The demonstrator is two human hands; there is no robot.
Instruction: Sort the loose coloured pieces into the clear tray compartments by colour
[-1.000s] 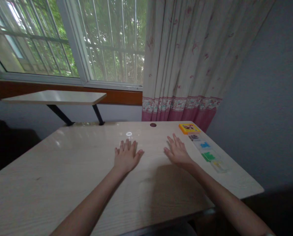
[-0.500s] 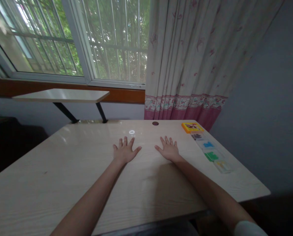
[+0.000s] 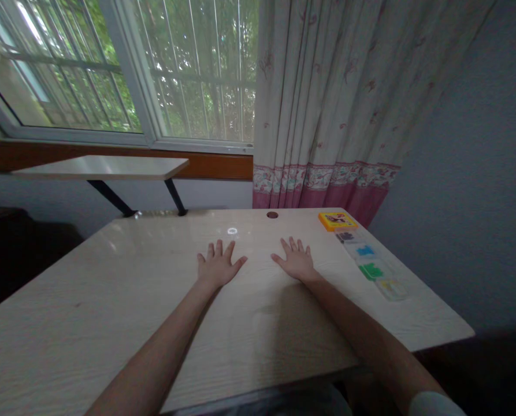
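My left hand (image 3: 216, 267) lies palm down on the pale wood-grain desk (image 3: 110, 323), fingers spread and holding nothing. To its right, my right hand (image 3: 296, 261) rests flat the same way, also with its fingers apart and nothing in it. Right of that hand, along the desk's right edge, a yellow box (image 3: 337, 221) with a picture on its lid lies at the far end of a row. Nearer in the row are clear cases with dark pieces (image 3: 348, 237), blue pieces (image 3: 364, 250), green pieces (image 3: 371, 271) and yellowish pieces (image 3: 390, 288).
A raised shelf (image 3: 106, 166) on black brackets stands at the back left of the desk. A round dark grommet hole (image 3: 272, 215) sits near the back edge. Behind are a barred window (image 3: 201, 75) and a patterned curtain (image 3: 327, 115).
My view has shifted very slightly. Both hands stay flat in the same places on the desk, and the box and cases have not moved.
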